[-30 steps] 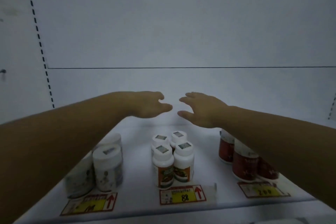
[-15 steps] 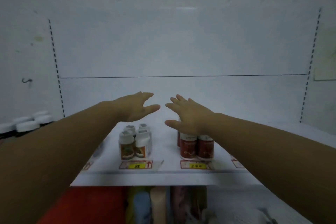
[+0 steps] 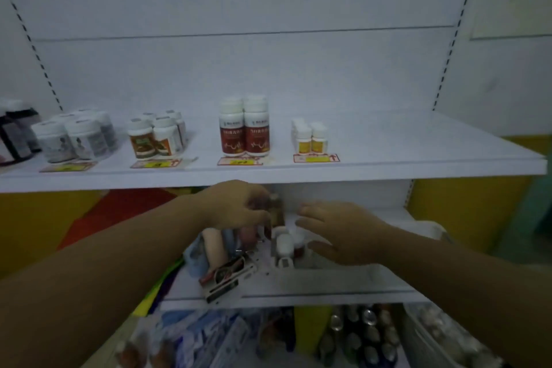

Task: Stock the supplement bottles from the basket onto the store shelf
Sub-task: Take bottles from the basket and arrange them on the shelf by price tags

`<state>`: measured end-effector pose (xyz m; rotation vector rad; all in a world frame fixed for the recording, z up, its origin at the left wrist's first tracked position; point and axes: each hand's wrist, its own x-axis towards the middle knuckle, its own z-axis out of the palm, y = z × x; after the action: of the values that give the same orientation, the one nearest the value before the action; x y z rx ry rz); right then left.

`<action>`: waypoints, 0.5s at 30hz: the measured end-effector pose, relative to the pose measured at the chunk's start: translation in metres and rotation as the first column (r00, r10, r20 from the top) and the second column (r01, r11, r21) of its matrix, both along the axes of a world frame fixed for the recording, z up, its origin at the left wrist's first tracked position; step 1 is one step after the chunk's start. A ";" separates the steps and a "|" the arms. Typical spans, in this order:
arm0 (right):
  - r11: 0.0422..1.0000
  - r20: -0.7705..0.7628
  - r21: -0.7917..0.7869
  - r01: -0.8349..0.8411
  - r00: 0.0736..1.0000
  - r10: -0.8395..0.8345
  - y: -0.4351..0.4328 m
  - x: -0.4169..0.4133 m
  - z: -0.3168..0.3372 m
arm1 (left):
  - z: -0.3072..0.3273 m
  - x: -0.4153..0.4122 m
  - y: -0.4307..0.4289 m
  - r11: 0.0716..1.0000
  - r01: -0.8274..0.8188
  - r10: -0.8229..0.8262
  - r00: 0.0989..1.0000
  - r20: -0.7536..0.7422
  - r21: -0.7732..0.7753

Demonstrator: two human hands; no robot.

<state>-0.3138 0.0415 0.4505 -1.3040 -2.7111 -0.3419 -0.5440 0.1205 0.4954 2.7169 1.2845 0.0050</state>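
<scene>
The white store shelf (image 3: 418,143) carries four groups of supplement bottles: white jars (image 3: 74,137), orange-labelled bottles (image 3: 155,137), two tall red-labelled bottles (image 3: 245,128) and small yellow-labelled bottles (image 3: 309,137). Below its front edge stands a white basket (image 3: 328,275) holding white-capped bottles (image 3: 283,243). My left hand (image 3: 236,206) is closed around a small brown bottle (image 3: 276,207) just above the basket. Beside it, over the basket's right half, my right hand (image 3: 337,233) hovers with fingers spread and holds nothing.
Dark bottles (image 3: 18,134) stand at the shelf's far left. Price tags line the shelf front. Tubes and a red-and-white box (image 3: 227,275) lie left of the basket. Several bottles and packets (image 3: 358,331) fill the level underneath. The shelf's right part is bare.
Both hands have dropped from above the shelf to the basket below it. The view has pulled back and tilted down. My left hand now grips a small brown bottle.
</scene>
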 end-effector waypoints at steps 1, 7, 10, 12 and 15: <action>0.998 -0.018 -0.030 0.054 0.998 -0.054 0.000 0.014 -0.014 | -0.013 0.008 0.002 1.000 -0.003 0.003 1.000 -0.020 -0.022; 0.875 -0.150 -0.303 0.377 0.888 -0.435 0.032 0.062 -0.096 | -0.104 0.040 0.030 0.987 -0.061 0.064 0.998 0.016 -0.146; 0.806 -0.107 -0.408 0.428 0.855 -0.508 0.055 0.061 -0.138 | -0.162 0.048 0.048 0.975 -0.096 0.098 0.995 0.001 -0.201; 0.769 -0.078 -0.470 0.433 0.848 -0.525 0.071 0.055 -0.163 | -0.194 0.054 0.061 0.967 -0.089 0.083 0.996 -0.035 -0.237; 0.695 -0.119 -0.576 0.430 0.797 -0.592 0.099 0.044 -0.190 | -0.226 0.067 0.079 0.920 -0.144 0.137 0.990 -0.045 -0.364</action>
<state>-0.2702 0.1403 0.2608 -2.0698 -2.1900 0.5773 -0.4769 0.1990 0.2691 2.3110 1.3294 -0.2238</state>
